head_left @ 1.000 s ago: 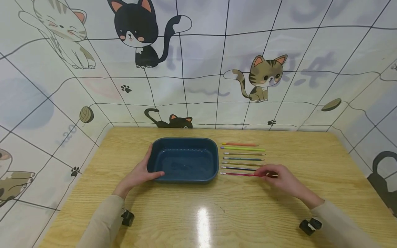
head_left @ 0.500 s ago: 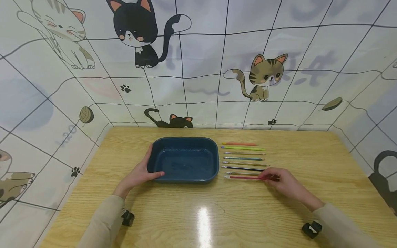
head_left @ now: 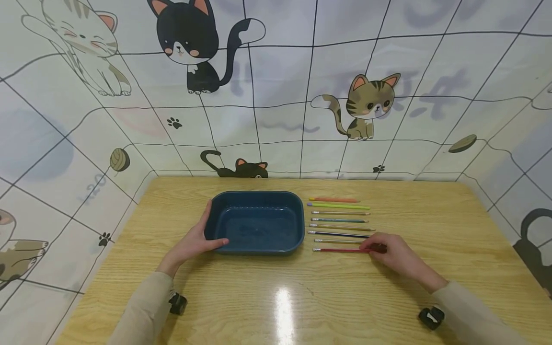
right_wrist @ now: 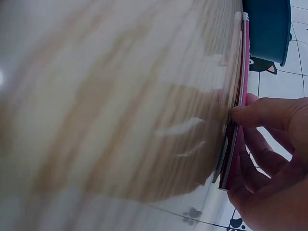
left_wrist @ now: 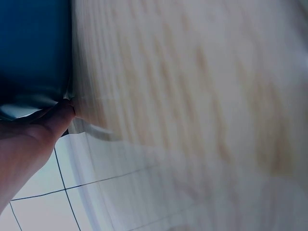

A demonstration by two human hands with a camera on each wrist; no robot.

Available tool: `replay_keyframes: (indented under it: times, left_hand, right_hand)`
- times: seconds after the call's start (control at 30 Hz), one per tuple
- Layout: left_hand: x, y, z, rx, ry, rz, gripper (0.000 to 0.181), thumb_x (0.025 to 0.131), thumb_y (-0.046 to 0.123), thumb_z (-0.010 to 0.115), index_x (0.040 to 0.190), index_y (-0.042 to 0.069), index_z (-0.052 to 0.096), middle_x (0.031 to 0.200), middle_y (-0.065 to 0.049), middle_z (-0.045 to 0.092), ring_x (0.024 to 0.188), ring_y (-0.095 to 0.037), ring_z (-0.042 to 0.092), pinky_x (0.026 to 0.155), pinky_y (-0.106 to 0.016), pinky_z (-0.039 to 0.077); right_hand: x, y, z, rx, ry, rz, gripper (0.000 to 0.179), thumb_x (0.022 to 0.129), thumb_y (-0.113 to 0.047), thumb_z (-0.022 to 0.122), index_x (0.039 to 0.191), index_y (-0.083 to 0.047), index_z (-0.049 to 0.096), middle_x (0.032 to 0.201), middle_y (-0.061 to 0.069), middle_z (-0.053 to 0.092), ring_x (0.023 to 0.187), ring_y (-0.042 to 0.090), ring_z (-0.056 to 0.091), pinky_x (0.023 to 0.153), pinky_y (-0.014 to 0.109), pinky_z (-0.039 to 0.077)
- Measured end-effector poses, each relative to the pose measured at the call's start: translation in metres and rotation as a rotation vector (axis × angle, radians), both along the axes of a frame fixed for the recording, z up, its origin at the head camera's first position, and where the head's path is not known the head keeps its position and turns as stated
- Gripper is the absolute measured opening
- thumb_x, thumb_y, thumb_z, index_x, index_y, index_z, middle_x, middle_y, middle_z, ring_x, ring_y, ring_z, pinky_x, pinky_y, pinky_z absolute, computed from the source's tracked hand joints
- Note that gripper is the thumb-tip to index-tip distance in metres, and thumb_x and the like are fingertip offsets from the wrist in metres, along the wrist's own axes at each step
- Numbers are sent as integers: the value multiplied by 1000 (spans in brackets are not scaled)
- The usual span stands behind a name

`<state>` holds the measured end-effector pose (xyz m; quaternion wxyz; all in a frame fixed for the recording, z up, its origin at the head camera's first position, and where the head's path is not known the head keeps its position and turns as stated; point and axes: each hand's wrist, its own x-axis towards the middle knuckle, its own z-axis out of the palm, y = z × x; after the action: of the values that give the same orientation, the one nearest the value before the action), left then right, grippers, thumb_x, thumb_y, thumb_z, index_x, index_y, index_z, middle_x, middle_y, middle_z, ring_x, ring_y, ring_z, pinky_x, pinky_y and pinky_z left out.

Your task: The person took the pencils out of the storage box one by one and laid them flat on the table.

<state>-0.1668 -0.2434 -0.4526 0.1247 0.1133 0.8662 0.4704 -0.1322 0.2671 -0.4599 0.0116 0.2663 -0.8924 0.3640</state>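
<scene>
At the left end of the dark blue rectangular baking dish (head_left: pixel 256 250), my left hand (head_left: pixel 194 244) grips the rim. Its thumb lies over the near left corner and the fingers run along the outer left side. My right hand (head_left: pixel 398 254) pinches a red pencil (head_left: pixel 336 250) near its right end, thumb against fingers in the right wrist view. The red pencil's white eraser end points left at the dish. Just beyond it lies a gold pencil (head_left: pixel 336 241), its right end hidden by the hand. The dish holds nothing.
Several pencils lie in a row right of the dish, among them a black pencil (head_left: pixel 336 234), a lime green pencil (head_left: pixel 338 206) and an orange pencil (head_left: pixel 334 199). The wooden table (head_left: pixel 241 297) meets a cat-print cloth backdrop (head_left: pixel 280 120) behind and at both sides.
The right hand has drawn the red pencil slightly right and towards the near edge, away from the row. The gold pencil beside it has come into sight. The left hand and dish keep still.
</scene>
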Motion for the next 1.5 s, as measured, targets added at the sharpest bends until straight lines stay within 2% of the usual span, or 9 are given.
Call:
replay_keyframes:
  times: [0.27,0.5,0.77,0.93,1.1,1.3,1.5]
  left_hand:
    - [1,0,0,-9,1,-3,116,82,33,78,154,24,-12,160,-15,-7,143,-41,2,108,-62,14]
    - [1,0,0,10,1,-4,117,81,31,79,155,19,-10,160,-15,-7,143,-41,2,108,-62,14]
    - [1,-1,-2,-1,5,-3,116,81,32,79,155,22,-10,160,-15,-6,143,-41,2,108,-62,14]
    - [1,-1,-1,-11,15,-3,116,81,33,79,155,23,-11,160,-15,-5,143,-41,4,108,-61,15]
    - [1,0,0,-18,23,-1,117,80,33,79,155,18,-9,160,-16,-4,143,-41,5,109,-61,15]
    - [1,0,1,-9,14,-3,117,81,32,79,155,17,-9,160,-16,-5,143,-41,4,108,-61,15]
    - [0,0,1,0,13,-3,117,81,31,80,155,16,-9,160,-16,-5,143,-41,3,109,-61,14]
  right_hand:
    - [-2,-2,-1,12,-22,-13,32,73,17,71,92,-9,72,88,-1,66,79,10,62,65,27,52]
    - [-1,-3,-1,14,-22,3,31,74,17,71,92,-9,72,90,-1,66,80,10,62,65,27,52]
    - [-4,-4,0,60,-36,26,27,75,15,70,92,-6,71,89,0,65,78,13,62,63,27,51]
    - [-3,-3,1,76,-71,-3,25,77,12,71,92,-8,71,90,-2,64,79,9,60,64,27,51]
    - [-2,-5,1,60,-60,-39,25,77,11,72,89,-10,71,86,-5,64,76,7,59,63,27,51]
    - [-1,-7,1,49,-26,-48,26,76,12,73,88,-11,71,85,-5,65,76,7,60,64,27,52]
    - [-1,-8,1,41,-29,-57,25,76,12,73,88,-10,71,86,-5,65,77,6,61,64,27,52]
